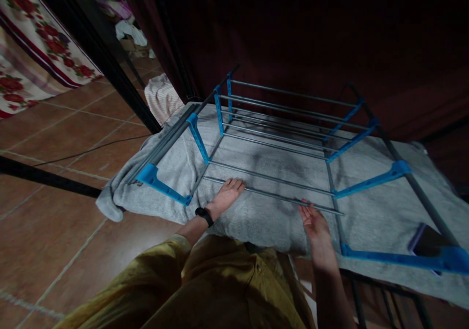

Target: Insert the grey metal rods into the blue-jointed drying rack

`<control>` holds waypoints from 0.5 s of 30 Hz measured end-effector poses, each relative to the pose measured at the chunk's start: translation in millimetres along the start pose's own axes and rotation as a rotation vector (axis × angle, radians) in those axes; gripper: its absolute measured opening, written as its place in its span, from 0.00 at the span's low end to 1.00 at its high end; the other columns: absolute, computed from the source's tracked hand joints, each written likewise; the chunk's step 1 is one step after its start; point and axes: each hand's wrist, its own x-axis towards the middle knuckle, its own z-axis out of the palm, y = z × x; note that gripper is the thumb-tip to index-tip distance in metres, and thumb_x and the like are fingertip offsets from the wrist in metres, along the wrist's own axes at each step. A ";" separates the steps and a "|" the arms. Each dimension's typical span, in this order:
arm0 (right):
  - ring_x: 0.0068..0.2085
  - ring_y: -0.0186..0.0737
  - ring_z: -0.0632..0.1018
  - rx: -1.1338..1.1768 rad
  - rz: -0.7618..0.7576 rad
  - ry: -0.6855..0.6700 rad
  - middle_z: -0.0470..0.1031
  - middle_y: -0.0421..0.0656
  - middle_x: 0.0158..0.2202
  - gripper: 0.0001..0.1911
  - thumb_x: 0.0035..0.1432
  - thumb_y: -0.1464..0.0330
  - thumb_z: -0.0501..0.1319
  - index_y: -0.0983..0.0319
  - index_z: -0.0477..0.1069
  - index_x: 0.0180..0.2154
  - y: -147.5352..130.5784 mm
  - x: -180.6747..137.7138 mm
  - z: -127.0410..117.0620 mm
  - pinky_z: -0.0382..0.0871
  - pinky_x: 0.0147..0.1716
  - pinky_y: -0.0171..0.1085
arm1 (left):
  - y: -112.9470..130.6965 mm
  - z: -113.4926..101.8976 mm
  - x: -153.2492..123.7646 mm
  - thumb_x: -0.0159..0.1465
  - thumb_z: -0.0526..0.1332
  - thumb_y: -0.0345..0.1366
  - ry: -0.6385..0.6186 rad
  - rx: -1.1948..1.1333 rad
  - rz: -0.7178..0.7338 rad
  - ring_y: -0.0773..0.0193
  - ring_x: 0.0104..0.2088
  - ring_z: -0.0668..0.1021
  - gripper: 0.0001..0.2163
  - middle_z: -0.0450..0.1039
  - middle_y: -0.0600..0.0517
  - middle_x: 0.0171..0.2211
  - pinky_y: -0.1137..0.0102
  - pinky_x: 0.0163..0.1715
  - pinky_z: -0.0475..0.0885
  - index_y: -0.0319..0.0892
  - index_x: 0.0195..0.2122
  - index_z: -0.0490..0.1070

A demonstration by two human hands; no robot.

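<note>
A rack of grey metal rods and blue plastic side brackets [198, 136] lies on a grey towel [256, 216] spread on the floor. One loose grey rod [271, 196] lies across the towel nearest me. My left hand [227, 193] rests flat on the towel with its fingertips against the rod's left part; a black band is on that wrist. My right hand [315, 221] is palm up, fingers apart, its fingertips touching the rod's right part. Neither hand is wrapped round the rod.
Brown tiled floor [62, 182] lies to the left, crossed by a black bar [44, 177] and a thin cable. A dark curtain hangs behind the rack. A dark phone [428, 241] lies on the towel at right. Floral fabric [40, 40] and a striped cloth [161, 97] lie at back left.
</note>
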 end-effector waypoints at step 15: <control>0.38 0.39 0.83 0.044 -0.015 -0.008 0.83 0.41 0.35 0.10 0.42 0.71 0.74 0.60 0.75 0.28 -0.1 -6.0 7.7 0.79 0.44 0.39 | -2.5 9.1 -5.8 0.67 0.50 0.24 0.047 -0.040 -0.061 0.56 0.52 0.73 0.19 0.72 0.44 0.51 0.59 0.55 0.68 0.43 0.57 0.67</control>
